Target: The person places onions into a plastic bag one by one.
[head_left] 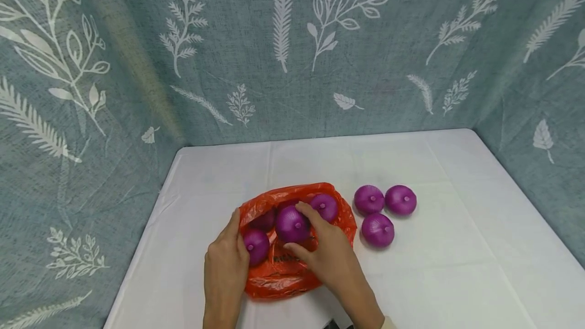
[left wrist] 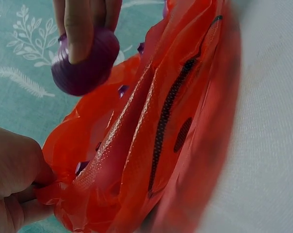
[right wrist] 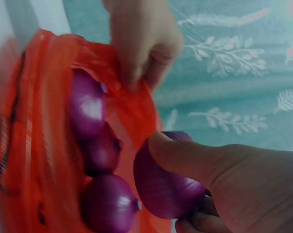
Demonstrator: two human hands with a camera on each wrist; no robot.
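Observation:
A red plastic bag [head_left: 283,286] lies open on the table with several purple onions inside, among them one onion [head_left: 256,247] at its left and another [head_left: 324,207] at its right. My left hand [head_left: 226,263] pinches the bag's left rim between thumb and fingers, as the left wrist view shows. Above the bag's mouth, my right hand [head_left: 331,253] grips an onion [head_left: 292,224] with the thumb on one side and fingers on the other. In the right wrist view this held onion [right wrist: 166,179] is apart from the onions in the bag [right wrist: 110,204].
Three onions [head_left: 377,230] sit close together on the white table [head_left: 457,268], just right of the bag. A teal cloth [head_left: 292,90] with white leaf prints hangs behind and at both sides. A small dark object [head_left: 332,324] shows near the right wrist.

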